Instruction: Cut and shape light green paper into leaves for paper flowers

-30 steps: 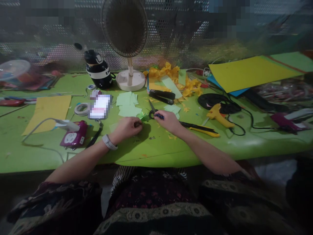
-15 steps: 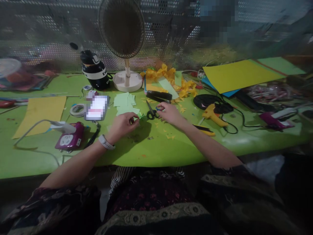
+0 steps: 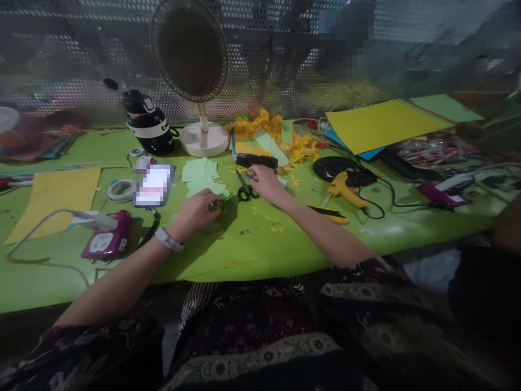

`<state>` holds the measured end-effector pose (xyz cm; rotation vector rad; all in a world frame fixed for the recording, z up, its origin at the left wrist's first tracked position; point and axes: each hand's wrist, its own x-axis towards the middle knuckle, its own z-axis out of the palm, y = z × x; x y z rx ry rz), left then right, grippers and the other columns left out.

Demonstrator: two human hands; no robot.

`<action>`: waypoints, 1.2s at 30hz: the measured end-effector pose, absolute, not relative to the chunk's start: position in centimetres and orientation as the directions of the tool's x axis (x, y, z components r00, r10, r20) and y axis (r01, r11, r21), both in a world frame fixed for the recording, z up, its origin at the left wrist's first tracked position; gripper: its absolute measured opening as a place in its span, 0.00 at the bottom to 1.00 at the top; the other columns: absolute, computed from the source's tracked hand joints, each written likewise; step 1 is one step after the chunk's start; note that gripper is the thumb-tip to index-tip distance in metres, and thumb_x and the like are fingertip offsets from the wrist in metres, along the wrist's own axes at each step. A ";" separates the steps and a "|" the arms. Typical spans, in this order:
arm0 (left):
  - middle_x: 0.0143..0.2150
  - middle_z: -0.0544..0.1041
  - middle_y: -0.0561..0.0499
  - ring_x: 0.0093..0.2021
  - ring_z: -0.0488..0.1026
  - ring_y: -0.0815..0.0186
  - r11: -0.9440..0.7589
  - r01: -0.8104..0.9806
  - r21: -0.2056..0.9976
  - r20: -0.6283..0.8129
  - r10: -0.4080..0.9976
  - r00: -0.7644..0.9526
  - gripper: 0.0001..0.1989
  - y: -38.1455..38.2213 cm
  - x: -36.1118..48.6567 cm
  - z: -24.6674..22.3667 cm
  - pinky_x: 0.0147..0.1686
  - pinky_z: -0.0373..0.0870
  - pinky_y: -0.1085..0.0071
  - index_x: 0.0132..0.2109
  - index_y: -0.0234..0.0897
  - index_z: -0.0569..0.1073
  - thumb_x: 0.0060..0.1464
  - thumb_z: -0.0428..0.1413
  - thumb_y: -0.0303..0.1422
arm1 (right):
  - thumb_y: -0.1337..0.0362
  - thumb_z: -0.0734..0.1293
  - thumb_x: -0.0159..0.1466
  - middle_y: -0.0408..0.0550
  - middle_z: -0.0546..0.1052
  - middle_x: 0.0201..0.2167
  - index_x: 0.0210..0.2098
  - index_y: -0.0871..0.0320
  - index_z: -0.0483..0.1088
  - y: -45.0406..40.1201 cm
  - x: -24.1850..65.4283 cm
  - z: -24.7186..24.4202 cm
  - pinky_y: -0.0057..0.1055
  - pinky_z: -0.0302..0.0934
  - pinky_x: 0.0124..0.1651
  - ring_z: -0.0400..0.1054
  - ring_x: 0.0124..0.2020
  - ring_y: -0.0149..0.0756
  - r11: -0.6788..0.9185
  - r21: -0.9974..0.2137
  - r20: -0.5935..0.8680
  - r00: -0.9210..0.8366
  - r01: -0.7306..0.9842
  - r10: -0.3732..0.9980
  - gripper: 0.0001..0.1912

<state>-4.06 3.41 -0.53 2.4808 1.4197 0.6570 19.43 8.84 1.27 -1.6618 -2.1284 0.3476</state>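
My left hand (image 3: 199, 210) is closed on a small green paper piece (image 3: 229, 197), which sticks out past the fingertips. Just behind it a stack of pale green paper slips (image 3: 200, 171) lies on the table. My right hand (image 3: 265, 183) reaches over the table with bent fingers slightly apart; a small blue spot shows at them, too small to name. Directly beyond those fingers lies a black stapler (image 3: 257, 161). Black-handled scissors (image 3: 243, 191) rest between my two hands, close to the right fingertips.
A phone (image 3: 153, 185), a tape roll (image 3: 121, 190) and a purple power adapter (image 3: 106, 239) are at left. A fan (image 3: 203, 140) and a bottle (image 3: 148, 127) stand behind. On the right lie a yellow glue gun (image 3: 345, 190), a cutter (image 3: 330, 214) and yellow sheets (image 3: 366, 125).
My right hand has moved slightly toward the stapler, past the scissors' handles. The left hand keeps its green paper piece. The whole view has shifted a little.
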 end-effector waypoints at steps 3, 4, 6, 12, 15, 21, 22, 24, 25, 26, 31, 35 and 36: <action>0.38 0.78 0.46 0.31 0.73 0.64 -0.520 0.770 0.370 0.269 0.853 0.447 0.11 3.4 -4.0 -0.7 0.28 0.65 0.70 0.41 0.38 0.80 0.55 0.55 0.33 | 0.70 0.64 0.66 0.62 0.75 0.53 0.54 0.64 0.71 7.9 20.0 1.6 0.42 0.66 0.49 0.72 0.49 0.47 0.265 -0.429 0.160 -0.216 0.864 0.963 0.17; 0.38 0.78 0.46 0.31 0.73 0.63 -0.519 0.773 0.364 0.269 0.853 0.447 0.10 3.4 -4.0 -0.8 0.29 0.66 0.69 0.40 0.38 0.81 0.55 0.55 0.32 | 0.68 0.64 0.66 0.61 0.75 0.53 0.53 0.63 0.72 7.4 20.4 1.9 0.42 0.66 0.49 0.72 0.49 0.48 0.273 -0.415 0.162 -0.224 0.868 0.961 0.17; 0.38 0.78 0.45 0.32 0.74 0.62 -0.517 0.771 0.370 0.270 0.855 0.444 0.10 3.4 -4.0 -0.8 0.30 0.67 0.69 0.39 0.38 0.81 0.56 0.54 0.32 | 0.67 0.64 0.67 0.60 0.75 0.53 0.53 0.63 0.73 6.3 22.1 2.5 0.43 0.65 0.50 0.72 0.50 0.48 0.277 -0.374 0.182 -0.223 0.885 0.958 0.16; 0.41 0.78 0.45 0.33 0.74 0.64 -0.504 0.720 0.477 0.352 0.860 0.368 0.09 3.4 -3.9 0.1 0.31 0.69 0.68 0.38 0.38 0.80 0.57 0.56 0.33 | 0.68 0.66 0.64 0.59 0.77 0.51 0.52 0.61 0.74 3.0 32.5 4.4 0.41 0.63 0.50 0.72 0.48 0.48 0.056 -0.241 0.220 -0.002 0.969 0.975 0.16; 0.41 0.77 0.45 0.34 0.74 0.65 -0.507 0.669 0.543 0.417 0.855 0.309 0.07 3.2 -3.8 0.8 0.32 0.70 0.68 0.37 0.37 0.80 0.56 0.58 0.33 | 0.66 0.68 0.62 0.67 0.75 0.52 0.55 0.65 0.72 1.9 37.7 4.6 0.38 0.59 0.47 0.69 0.51 0.51 -0.108 -0.055 0.151 0.115 0.993 0.982 0.22; 0.40 0.77 0.44 0.37 0.75 0.65 -0.476 0.525 0.706 0.383 0.879 0.282 0.05 3.0 -3.7 1.5 0.30 0.73 0.72 0.37 0.37 0.77 0.57 0.58 0.33 | 0.62 0.68 0.60 0.70 0.76 0.44 0.46 0.65 0.74 1.5 41.5 3.0 0.39 0.53 0.39 0.70 0.43 0.51 -0.200 0.177 -0.012 0.205 0.964 0.979 0.17; 0.40 0.77 0.45 0.36 0.75 0.66 -0.464 0.512 0.723 0.369 0.886 0.281 0.05 3.1 -3.6 1.5 0.29 0.73 0.72 0.37 0.37 0.76 0.57 0.58 0.33 | 0.62 0.69 0.60 0.72 0.76 0.44 0.46 0.65 0.74 1.6 41.6 2.7 0.40 0.52 0.39 0.70 0.44 0.52 -0.208 0.198 0.013 0.209 0.958 0.978 0.17; 0.39 0.78 0.45 0.35 0.77 0.67 -0.427 0.483 0.765 0.329 0.903 0.276 0.05 3.1 -3.6 1.3 0.28 0.74 0.73 0.38 0.36 0.75 0.57 0.58 0.33 | 0.62 0.69 0.59 0.73 0.75 0.45 0.47 0.66 0.74 1.8 41.8 2.4 0.40 0.52 0.39 0.70 0.45 0.53 -0.238 0.225 0.031 0.237 0.945 0.971 0.18; 0.39 0.78 0.45 0.35 0.78 0.67 -0.398 0.462 0.792 0.299 0.914 0.275 0.05 3.1 -3.5 1.3 0.27 0.74 0.74 0.39 0.36 0.74 0.57 0.57 0.33 | 0.62 0.69 0.59 0.73 0.75 0.46 0.48 0.66 0.74 2.0 41.9 2.3 0.40 0.52 0.38 0.70 0.45 0.53 -0.248 0.225 0.018 0.250 0.942 0.968 0.19; 0.38 0.78 0.45 0.36 0.79 0.66 -0.363 0.438 0.822 0.261 0.925 0.277 0.06 3.0 -3.5 1.2 0.26 0.74 0.75 0.39 0.36 0.74 0.57 0.57 0.34 | 0.62 0.69 0.60 0.72 0.75 0.47 0.48 0.65 0.74 2.1 42.0 2.3 0.40 0.52 0.38 0.70 0.44 0.52 -0.258 0.218 -0.005 0.265 0.941 0.964 0.19; 0.32 0.78 0.45 0.37 0.82 0.60 -0.216 0.338 0.916 0.125 0.954 0.272 0.08 2.7 -3.3 1.2 0.24 0.78 0.74 0.39 0.36 0.71 0.58 0.58 0.36 | 0.59 0.69 0.60 0.68 0.75 0.48 0.53 0.63 0.73 3.0 42.6 2.5 0.38 0.53 0.37 0.70 0.41 0.46 -0.296 0.150 -0.088 0.311 0.943 0.946 0.23; 0.33 0.78 0.47 0.37 0.83 0.59 -0.186 0.252 0.950 0.127 0.964 0.233 0.10 2.6 -3.2 1.3 0.27 0.81 0.72 0.37 0.35 0.71 0.56 0.59 0.38 | 0.61 0.71 0.58 0.68 0.73 0.51 0.54 0.64 0.73 2.9 42.7 2.5 0.37 0.54 0.40 0.69 0.43 0.44 -0.347 0.041 -0.032 0.348 0.937 0.937 0.25; 0.34 0.78 0.47 0.37 0.83 0.59 -0.179 0.231 0.956 0.127 0.967 0.223 0.11 2.6 -3.2 1.3 0.28 0.81 0.72 0.37 0.35 0.70 0.55 0.60 0.38 | 0.62 0.72 0.58 0.68 0.74 0.50 0.53 0.65 0.73 2.8 42.7 2.6 0.37 0.55 0.41 0.68 0.44 0.44 -0.348 -0.001 -0.004 0.348 0.938 0.938 0.24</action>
